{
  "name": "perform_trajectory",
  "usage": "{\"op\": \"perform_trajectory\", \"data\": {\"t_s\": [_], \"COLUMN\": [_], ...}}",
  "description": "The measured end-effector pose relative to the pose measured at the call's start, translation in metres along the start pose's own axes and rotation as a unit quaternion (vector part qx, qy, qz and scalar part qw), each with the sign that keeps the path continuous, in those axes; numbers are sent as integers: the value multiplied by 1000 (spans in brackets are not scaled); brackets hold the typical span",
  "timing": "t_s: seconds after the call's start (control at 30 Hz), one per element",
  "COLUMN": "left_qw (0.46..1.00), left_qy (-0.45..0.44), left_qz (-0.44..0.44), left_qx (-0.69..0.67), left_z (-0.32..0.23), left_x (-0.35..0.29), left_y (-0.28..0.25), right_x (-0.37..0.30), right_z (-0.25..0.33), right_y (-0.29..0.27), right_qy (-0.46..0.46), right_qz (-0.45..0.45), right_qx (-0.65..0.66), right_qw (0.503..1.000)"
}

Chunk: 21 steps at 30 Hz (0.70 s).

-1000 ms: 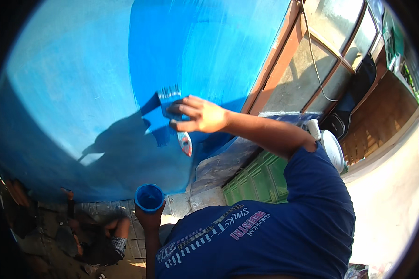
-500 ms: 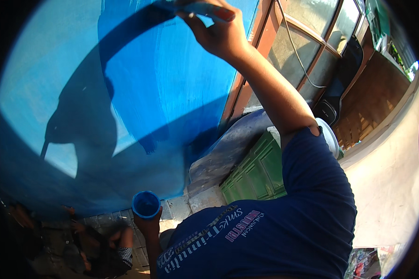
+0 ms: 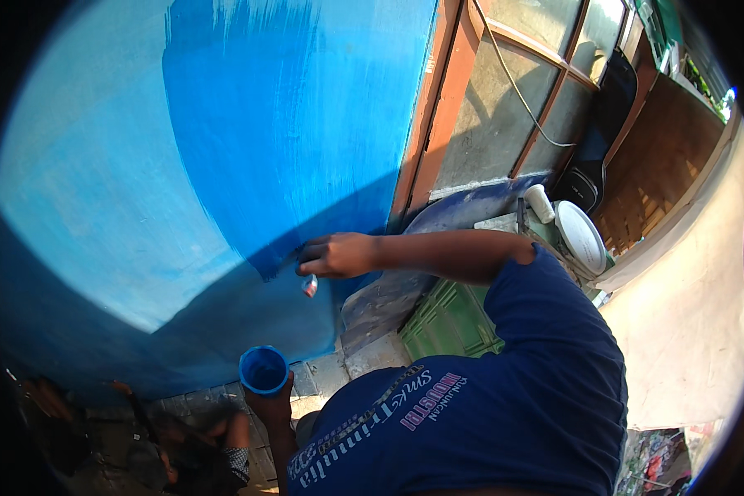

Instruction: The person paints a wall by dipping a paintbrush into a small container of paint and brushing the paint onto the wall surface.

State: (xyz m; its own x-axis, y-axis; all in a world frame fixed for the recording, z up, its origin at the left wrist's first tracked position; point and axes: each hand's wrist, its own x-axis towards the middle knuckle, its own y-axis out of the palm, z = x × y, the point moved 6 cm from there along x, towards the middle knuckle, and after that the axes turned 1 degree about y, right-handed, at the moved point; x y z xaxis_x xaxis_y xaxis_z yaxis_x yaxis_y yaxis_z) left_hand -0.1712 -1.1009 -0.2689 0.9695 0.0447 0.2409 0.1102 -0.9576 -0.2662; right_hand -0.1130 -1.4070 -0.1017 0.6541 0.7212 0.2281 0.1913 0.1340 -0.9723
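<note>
Lowered since the earlier frame, the right hand (image 3: 339, 255) pinches a paintbrush (image 3: 309, 286) beyond the blue cup (image 3: 264, 356); the left hand (image 3: 271, 406) grasps that cup, its fingers mostly hidden; the blue wall (image 3: 198, 190) rises past it.

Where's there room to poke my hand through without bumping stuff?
There's a gap between the brush handle and the blue cup, before the shaded wall. Pale paving between cup and green crate looks bare too. It's crowded below the window: round white lid, white cylinder.
</note>
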Motion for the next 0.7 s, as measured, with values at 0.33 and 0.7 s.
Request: {"op": "perform_trajectory", "data": {"t_s": [0.33,0.7], "left_qw": [1000,999], "left_qy": [9,13], "left_qz": [7,18], "left_qx": [16,-30], "left_z": [-4,-6], "left_x": [-4,-8], "left_y": [0,8], "right_x": [50,-5], "right_z": [-9,6], "right_y": [-337,-34], "right_qy": [-131,-124], "right_qz": [-499,-109], "right_qx": [-225,-76], "right_qw": [826,983]}}
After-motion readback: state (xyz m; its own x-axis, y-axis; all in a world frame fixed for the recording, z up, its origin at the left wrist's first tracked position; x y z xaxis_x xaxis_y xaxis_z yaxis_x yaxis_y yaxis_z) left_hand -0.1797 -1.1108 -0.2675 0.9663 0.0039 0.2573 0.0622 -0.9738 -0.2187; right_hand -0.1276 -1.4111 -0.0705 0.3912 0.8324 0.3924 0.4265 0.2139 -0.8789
